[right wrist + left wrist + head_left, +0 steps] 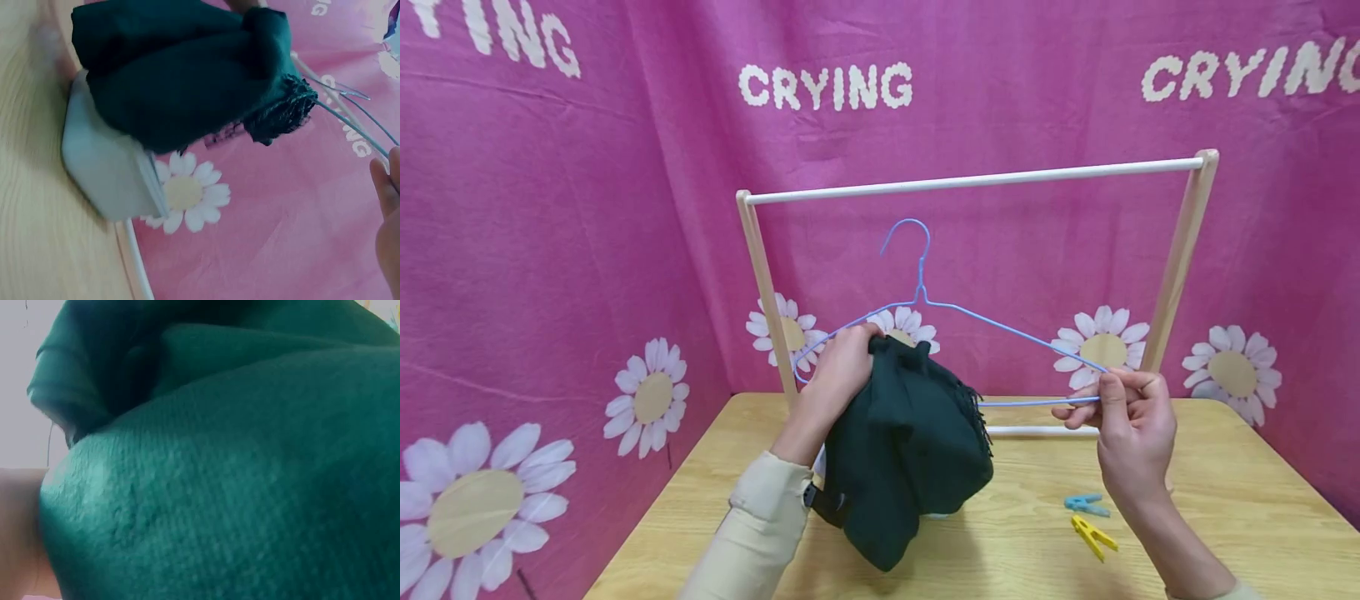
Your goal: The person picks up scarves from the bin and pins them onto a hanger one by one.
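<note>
Hanger, head view: the blue hanger [1015, 332] is held up before the rack [977, 179], hook on top, its lower bar disappearing at the cloth's fringe.
Cloth, head view: the dark green cloth [910, 450] hangs bunched above the table [685, 517]; whether it passes through the hanger cannot be told.
Handling: the step looks like draping; best to hold the hanger's corner firm and level, feed the cloth over the lower bar, then spread the folds evenly.
Left hand: the left hand [842, 358] grips the cloth's upper edge, back of hand showing, fingertips hidden, forearm slanting up from below.
Right hand: thumb and fingers of the right hand [1131, 421] pinch the hanger's corner, forearm angled inward.
Left wrist view: green folds fill most of it; the grip cannot be told here.
Right wrist view: wires run from the right fingers to the fringe; a pale bin [106, 162] stands beneath the cloth.
</note>
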### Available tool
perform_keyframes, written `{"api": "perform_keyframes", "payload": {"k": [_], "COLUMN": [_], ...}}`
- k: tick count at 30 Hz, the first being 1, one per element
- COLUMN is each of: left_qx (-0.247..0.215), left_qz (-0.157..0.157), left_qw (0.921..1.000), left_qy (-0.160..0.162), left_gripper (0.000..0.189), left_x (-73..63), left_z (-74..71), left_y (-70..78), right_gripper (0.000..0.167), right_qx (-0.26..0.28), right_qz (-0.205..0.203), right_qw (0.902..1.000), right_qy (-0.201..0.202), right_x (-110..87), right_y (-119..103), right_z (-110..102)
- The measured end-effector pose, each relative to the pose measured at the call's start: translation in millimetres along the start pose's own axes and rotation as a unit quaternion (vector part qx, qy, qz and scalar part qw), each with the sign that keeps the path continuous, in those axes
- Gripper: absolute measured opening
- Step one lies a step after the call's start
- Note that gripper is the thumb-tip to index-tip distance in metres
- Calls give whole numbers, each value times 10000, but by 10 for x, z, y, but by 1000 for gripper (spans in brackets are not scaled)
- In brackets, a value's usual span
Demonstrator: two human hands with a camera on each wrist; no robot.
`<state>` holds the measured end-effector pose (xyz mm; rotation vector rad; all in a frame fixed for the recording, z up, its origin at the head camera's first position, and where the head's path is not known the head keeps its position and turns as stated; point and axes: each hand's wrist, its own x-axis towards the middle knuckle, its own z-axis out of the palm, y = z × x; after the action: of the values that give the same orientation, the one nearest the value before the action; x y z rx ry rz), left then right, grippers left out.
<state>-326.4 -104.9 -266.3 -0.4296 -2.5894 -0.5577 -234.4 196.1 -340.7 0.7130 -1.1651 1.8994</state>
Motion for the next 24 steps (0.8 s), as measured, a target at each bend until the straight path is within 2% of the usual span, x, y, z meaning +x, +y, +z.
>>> {"api": "perform_keyframes", "payload": {"k": [3,6,10,15,20,24], "left_qx": [-444,-777,-1119,-1382,-1667,-2074], "left_qz": [-114,-12,102,215,637,1152], "left_qw": [9983,9963,9924,9869,9816,9699], "left_qy": [-358,-361,-493,-802,-684,-558], "left_gripper": [26,29,36,42,41,37], "left_x": [23,52,43,-16,-87,-144], "left_z": [14,28,44,65,66,50], "left_y": [6,-5,-45,-101,-132,-145], "right_gripper": [10,10,12,12,13,11], "right_qx": [-368,-492,-371,-498,-434,-318], "right_qz": [331,610,810,1018,978,891], "right_qw": [9987,9969,9958,9936,9941,9950], "right_qy": [125,4,-219,-13,183,326], "right_x": [-29,-44,-32,-41,-43,-33], "right_y": [6,6,3,-1,11,18], "right_z": [-37,-82,-106,-116,-140,-141]}}
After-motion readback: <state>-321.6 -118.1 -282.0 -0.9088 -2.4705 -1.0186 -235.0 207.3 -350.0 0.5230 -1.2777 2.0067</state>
